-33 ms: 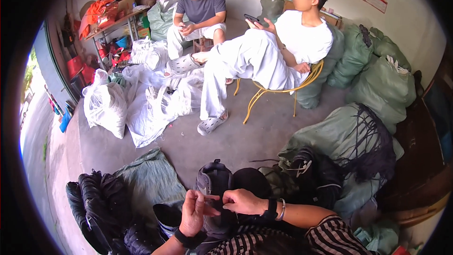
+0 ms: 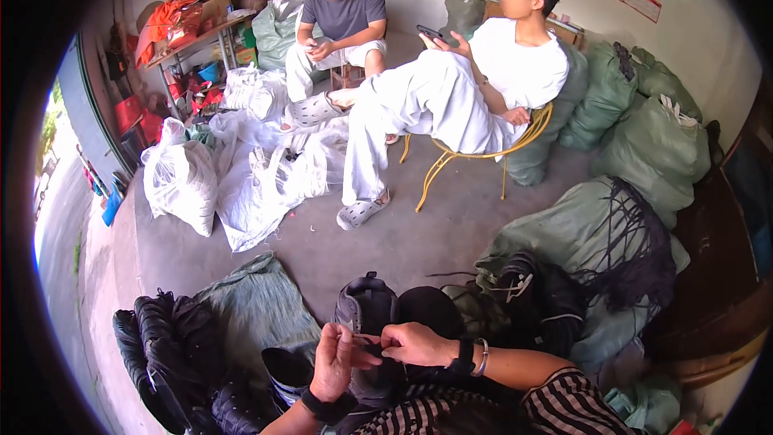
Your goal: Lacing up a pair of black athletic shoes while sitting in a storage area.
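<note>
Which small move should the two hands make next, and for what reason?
Perhaps bring the left hand and right hand slightly down to the dark shoe: they are close together and overlap it in this view. Anything between them is too small to identify.

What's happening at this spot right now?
The person's left hand and right hand are close together above a dark shoe, fingers bent; whatever is between them is too small to make out. Across the floor, a seated person in white holds a dark phone, and a person in a grey shirt sits with hands together. Stuffed green sacks stand at the right.
</note>
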Motion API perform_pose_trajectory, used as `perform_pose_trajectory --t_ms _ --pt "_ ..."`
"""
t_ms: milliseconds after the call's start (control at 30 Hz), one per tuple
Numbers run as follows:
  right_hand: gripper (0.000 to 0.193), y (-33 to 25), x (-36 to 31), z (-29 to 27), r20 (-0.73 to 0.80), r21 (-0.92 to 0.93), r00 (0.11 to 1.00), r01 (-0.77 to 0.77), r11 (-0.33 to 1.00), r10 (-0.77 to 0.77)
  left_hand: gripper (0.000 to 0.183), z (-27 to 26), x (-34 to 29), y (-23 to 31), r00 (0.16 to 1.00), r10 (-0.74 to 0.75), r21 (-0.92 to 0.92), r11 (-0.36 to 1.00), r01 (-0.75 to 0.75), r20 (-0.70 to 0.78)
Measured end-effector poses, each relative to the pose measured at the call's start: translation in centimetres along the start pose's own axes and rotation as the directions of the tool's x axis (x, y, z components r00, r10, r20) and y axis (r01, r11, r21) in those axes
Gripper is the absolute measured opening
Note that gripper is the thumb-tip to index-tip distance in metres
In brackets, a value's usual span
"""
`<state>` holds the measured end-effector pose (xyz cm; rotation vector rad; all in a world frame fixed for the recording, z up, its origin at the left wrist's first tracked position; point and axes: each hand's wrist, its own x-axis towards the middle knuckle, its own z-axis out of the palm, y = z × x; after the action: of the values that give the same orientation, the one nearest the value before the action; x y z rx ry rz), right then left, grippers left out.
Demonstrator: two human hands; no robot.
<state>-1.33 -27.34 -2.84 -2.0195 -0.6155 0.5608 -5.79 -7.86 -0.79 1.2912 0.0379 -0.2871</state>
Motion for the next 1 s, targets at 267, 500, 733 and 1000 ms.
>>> perform_pose_trajectory --t_ms 267,500,733,1000 --pt "0.015 0.1 -0.9 -0.2 -0.013 0.097 1.0 -0.027 0.995 0.028 0.017 -0.2 0.3 -2.1 0.997 0.019 0.05 0.999 -0.022 0.071" --pt "0.016 -0.8 -1.9 -2.0 -0.04 -0.155 0.999 0.01 0.988 -0.016 0.016 0.4 0.0 -2.4 0.996 0.065 -0.063 0.996 -0.068 -0.061" --pt "0.013 0.4 -5.8 -6.7 0.024 -0.498 1.0 0.024 0.867 -0.014 0.021 -1.0 -1.0 -0.5 0.973 0.067 -0.095 0.991 -0.09 -0.222" --pt "0.018 9.1 -11.1 -13.5 -0.26 -0.165 0.723 -0.686 0.709 0.64 0.022 -18.7 -4.7 6.1 0.505 0.327 -0.033 0.814 -0.579 -0.799"
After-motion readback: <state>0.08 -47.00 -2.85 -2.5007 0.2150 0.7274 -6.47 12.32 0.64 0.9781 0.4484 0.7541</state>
